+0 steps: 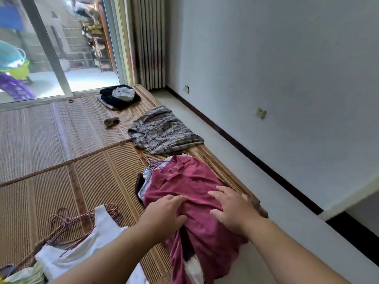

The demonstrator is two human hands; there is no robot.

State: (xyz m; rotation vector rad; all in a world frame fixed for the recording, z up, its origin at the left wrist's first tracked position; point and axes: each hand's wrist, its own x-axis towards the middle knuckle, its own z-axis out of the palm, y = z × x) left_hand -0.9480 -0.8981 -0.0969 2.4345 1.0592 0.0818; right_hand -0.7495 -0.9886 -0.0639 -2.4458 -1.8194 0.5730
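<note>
Red shirt (190,181) lies collar away from me, on top of a small heap (141,185) of other clothes at the right edge of the mat (61,140), its lower part drooping toward me, partly over the bare floor (266,181).

Left hand (164,212): fingers and thumb curled into the cloth, pinching up a fold near the shirt's middle. Right hand (231,208): flat, fingers spread, palm down on the shirt's right side, holding nothing.

Step, as I read it: taking up the next garment from the heap to sort or fold it. Grip is only half made.

Next move calls for: closing the right hand on the cloth too, then lifting the shirt clear of the layers beneath without dragging them along. A wire hanger seems to sit near the collar; check whether it is inside before pulling.

Around: loose hangers (67,220) and a white top (98,232) to my left; plaid cloth (162,130) farther up the mat; dark pile (119,97) by the glass door.
</note>
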